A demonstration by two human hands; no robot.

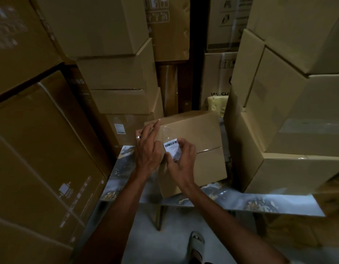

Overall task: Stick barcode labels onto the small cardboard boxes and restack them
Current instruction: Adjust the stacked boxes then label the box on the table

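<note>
You have one barcode label (172,149) in play, a small white sticker with a barcode strip along its far edge and fine print below. It sits over the top face of one small cardboard box (200,141), near that face's left side, close to where a strip of clear tape crosses the cardboard. Your right hand (181,161) pinches the label's near-right part between thumb and curled fingers; whether the sticker is already down on the cardboard cannot be told. Your left hand (148,147) lies just beside it with fingers straight and stretched forward along the box's left edge, resting on the box rather than gripping it. One ring (138,137) shows on that hand.

The box stands on one table (260,199) with a marbled grey and white top, close to its near edge, turned slightly so one corner points toward you.

Around the table, larger cartons rise on three sides. To your left stand two big brown cartons (39,149), one over the other, with print on their faces. Behind the box, a stack of four plain cartons (119,73) climbs upward. To your right, another stack of plain cartons (290,115) rests on the table's far right part.

Below the table edge, one foot in a sandal (196,244) stands on the pale floor (142,235).
</note>
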